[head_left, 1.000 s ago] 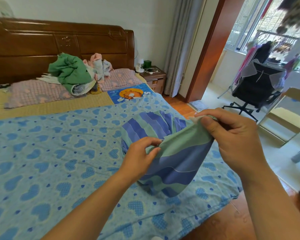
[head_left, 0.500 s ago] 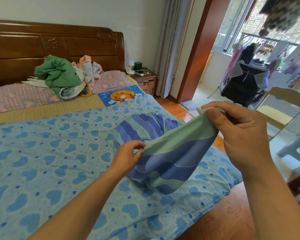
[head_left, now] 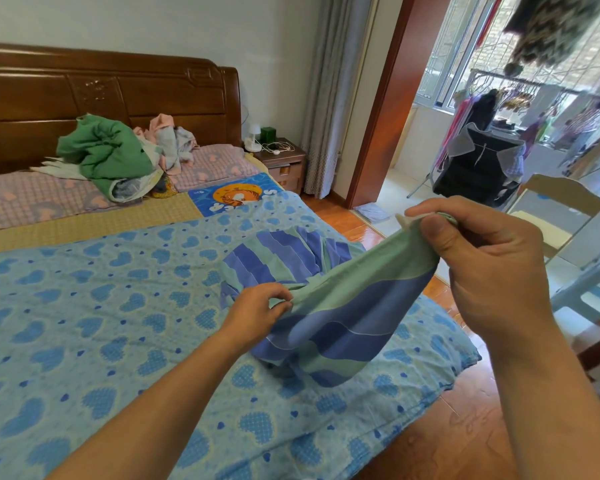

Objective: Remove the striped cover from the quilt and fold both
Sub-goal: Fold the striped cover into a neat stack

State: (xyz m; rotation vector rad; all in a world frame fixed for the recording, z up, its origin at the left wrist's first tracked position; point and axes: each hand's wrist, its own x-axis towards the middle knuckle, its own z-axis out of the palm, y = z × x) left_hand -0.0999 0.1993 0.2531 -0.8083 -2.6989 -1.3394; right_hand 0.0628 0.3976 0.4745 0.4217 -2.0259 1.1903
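1. Counting what is seen: one striped cover [head_left: 329, 327], one heart-printed quilt [head_left: 94, 317], two hands, two pink checked pillows [head_left: 32, 199] at the headboard [head_left: 101, 98], one green bundle [head_left: 104, 154] of bedding and one smaller heap of pink and grey clothes [head_left: 168, 142].
2. One end of the striped cover is pinched between thumb and curled fingers of the right hand [head_left: 478, 265], raised off the bed near its right edge.
3. A fold of the same cover is gripped lower down by the left hand [head_left: 257, 313], fingers curled round the cloth, just above the quilt.
4. Between the two hands the cover is held stretched and sagging; its far part is left lying rumpled on the quilt.
5. The quilt is spread flat over most of the bed, its right and near edges hanging at the mattress side above the wooden floor [head_left: 447, 441].
6. Open floor is seen to the right of the bed, running towards a doorway; beyond it a black office chair [head_left: 475, 171] and a clothes rack [head_left: 520, 95] are placed.
7. A bedside table [head_left: 284, 161] is set against the wall beside the headboard; a small white lamp [head_left: 253, 138], a dark green box [head_left: 268, 134] and a white cable are carried on its top.
8. A pale chair [head_left: 555, 209] is seen at the right, close to the raised hand.
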